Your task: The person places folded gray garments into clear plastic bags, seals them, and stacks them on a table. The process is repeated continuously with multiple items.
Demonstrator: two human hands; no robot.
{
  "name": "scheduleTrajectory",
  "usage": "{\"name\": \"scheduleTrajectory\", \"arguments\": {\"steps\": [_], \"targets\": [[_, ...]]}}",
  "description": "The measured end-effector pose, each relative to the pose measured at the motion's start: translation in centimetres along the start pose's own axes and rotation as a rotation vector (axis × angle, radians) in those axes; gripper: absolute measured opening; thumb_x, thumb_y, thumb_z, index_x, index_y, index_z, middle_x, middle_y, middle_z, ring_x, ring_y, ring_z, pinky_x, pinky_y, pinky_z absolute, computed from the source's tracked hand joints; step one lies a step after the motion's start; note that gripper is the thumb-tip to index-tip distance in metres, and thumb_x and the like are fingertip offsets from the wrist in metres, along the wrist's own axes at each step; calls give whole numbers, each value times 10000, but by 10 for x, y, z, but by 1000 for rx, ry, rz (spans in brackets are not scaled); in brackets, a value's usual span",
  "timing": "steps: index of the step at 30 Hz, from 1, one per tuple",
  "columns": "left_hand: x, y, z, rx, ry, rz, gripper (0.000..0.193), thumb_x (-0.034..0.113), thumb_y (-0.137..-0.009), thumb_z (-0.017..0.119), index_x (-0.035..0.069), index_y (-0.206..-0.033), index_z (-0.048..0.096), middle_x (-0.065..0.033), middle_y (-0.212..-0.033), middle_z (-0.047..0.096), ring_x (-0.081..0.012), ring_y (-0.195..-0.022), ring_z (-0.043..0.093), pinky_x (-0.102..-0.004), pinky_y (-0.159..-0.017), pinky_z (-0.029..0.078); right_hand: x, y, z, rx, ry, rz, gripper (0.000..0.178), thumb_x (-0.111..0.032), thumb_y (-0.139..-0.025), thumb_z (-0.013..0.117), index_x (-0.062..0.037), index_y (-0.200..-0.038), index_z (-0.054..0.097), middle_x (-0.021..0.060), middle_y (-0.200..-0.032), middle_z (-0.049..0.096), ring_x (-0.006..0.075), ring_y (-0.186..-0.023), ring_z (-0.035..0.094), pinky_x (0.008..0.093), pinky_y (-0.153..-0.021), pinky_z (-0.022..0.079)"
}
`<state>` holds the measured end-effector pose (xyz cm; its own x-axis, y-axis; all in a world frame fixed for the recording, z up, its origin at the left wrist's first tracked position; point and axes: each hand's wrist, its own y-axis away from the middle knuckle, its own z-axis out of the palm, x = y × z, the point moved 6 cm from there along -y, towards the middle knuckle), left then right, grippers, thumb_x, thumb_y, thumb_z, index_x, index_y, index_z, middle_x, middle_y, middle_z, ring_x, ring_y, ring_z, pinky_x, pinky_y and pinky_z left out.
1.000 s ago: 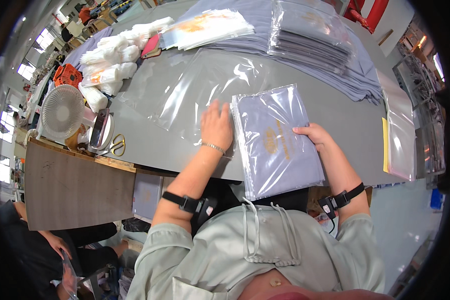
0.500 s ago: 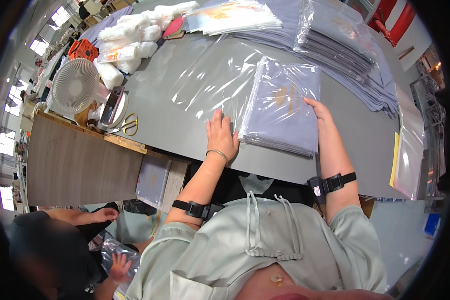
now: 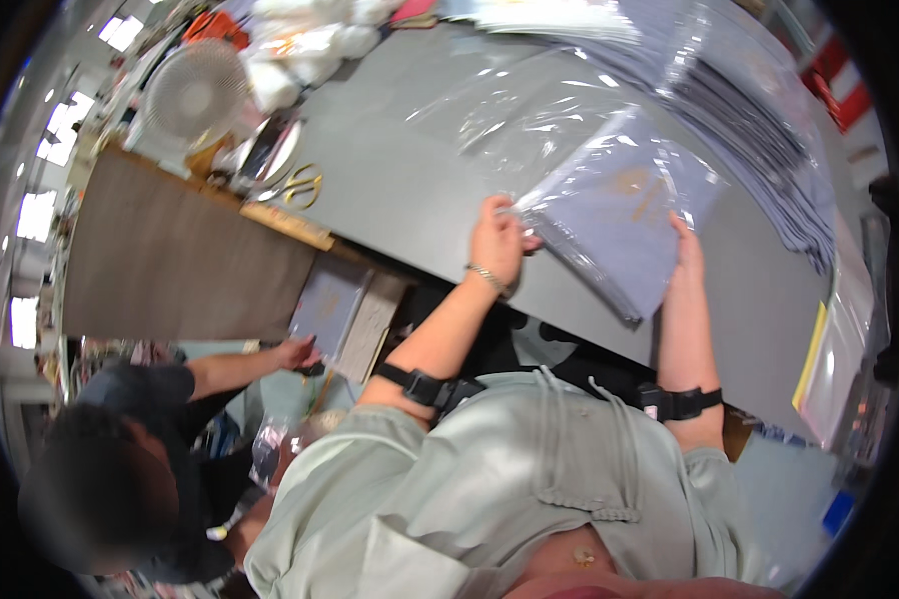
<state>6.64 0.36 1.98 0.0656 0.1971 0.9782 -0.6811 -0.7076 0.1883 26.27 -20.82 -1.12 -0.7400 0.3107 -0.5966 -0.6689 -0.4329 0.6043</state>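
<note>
A stack of folded lavender cloth in clear plastic bags [image 3: 609, 215], with an orange print on top, lies turned at an angle on the grey table. At its left corner, my left hand [image 3: 499, 245] has its fingers curled around the clear plastic edge; the fingertips are slightly blurred. My right hand [image 3: 685, 262] grips the stack's right edge, thumb on top and the other fingers hidden beneath. A loose sheet of clear plastic [image 3: 529, 110] spreads over the table beyond the stack.
Lavender cloth in plastic [image 3: 739, 120] is piled at the far right. At left are gold-handled scissors [image 3: 300, 187], a white fan [image 3: 195, 95] and white rolls [image 3: 310, 50]. Another person [image 3: 140, 449] is at lower left, one hand near a bagged cloth [image 3: 332, 309] on a shelf.
The stack has turned clockwise and shifted right. My left hand has gone from lying flat on the table to gripping the plastic at the corner. The other person's arm has reached toward the shelf.
</note>
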Motion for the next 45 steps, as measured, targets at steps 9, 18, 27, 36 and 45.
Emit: {"name": "scheduleTrajectory", "arguments": {"steps": [9,18,27,36,45], "targets": [[-4,10,16,38,-429,122,440,-35,-842,399,19,-1278,425,-113,-679,593,-159,-554,616,-290,-510,516,-10,-16,-13,18,96,-99,407,-272,-865,578,0,-1164,533,151,-1103,605,303,-968,604,418,-834,499],[25,-34,6,-104,-1112,140,149,73,-781,510,6,-833,633,-190,-871,639,-329,-837,617,-399,-752,500,-6,-17,-26,108,136,-144,393,-254,-876,583,25,-1149,536,145,-1116,603,277,-972,602,385,-852,497],[42,-13,15,-98,-1087,847,168,107,-757,546,64,-919,552,-102,-873,566,-285,-821,594,-380,-675,497,-11,-28,-33,-4,168,-32,431,-292,-891,541,16,-1191,521,150,-1140,595,296,-988,598,411,-887,481],[42,2,27,-78,-1183,1033,107,164,-690,577,69,-653,612,-62,-837,547,-225,-810,550,-315,-635,467,-18,-24,-28,58,240,-35,450,-304,-899,509,7,-1225,496,144,-1201,561,298,-1046,566,412,-932,446],[25,14,15,372,-1070,833,153,160,-713,571,63,-832,565,-69,-818,509,-207,-817,510,-330,-682,401,-28,-29,-28,108,326,-134,425,-312,-914,481,-6,-1208,507,128,-1216,557,286,-1079,549,398,-950,426]]}}
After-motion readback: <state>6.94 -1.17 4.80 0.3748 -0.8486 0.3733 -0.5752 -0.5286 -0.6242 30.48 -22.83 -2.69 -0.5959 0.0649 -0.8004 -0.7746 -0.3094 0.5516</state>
